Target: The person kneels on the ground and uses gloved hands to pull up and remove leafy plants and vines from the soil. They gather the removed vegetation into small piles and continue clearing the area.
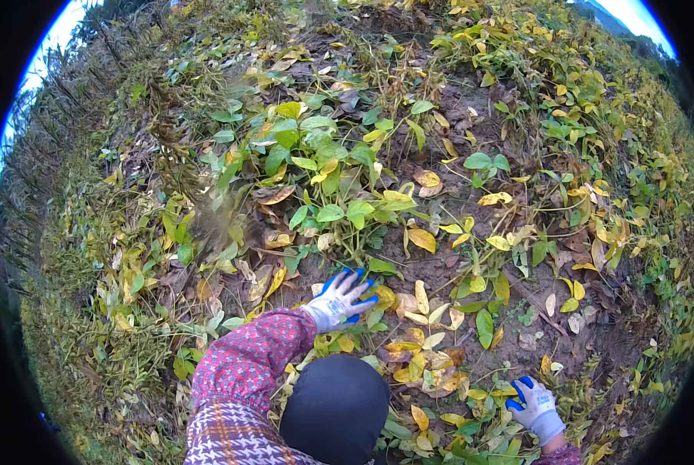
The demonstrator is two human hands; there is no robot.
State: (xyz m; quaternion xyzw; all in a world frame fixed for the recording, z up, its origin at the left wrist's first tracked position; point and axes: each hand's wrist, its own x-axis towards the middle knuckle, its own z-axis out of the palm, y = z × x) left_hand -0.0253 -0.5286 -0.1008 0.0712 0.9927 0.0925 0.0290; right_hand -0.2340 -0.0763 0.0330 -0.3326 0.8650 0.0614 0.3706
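My left hand (340,301), in a white work glove with blue fingertips, is spread over yellow and green leaves at the base of a leafy bean plant (347,215). No object shows in its grip. A patterned sleeve covers that arm. At the lower right my right hand (534,407), in a matching glove, has its fingers bent beside low stems and yellowing leaves (486,401); its palm side is hidden, so I cannot tell if it holds anything. Between the hands, fallen yellow leaves (428,366) lie on brown soil.
A dark rounded thing (335,410), possibly a covered knee, is at the bottom centre. Yellowing bean plants (591,116) spread over the slope ahead and to the right. Dense dry stalks (50,174) stand at the left. A hanging cluster of pods (175,145) is blurred at upper left.
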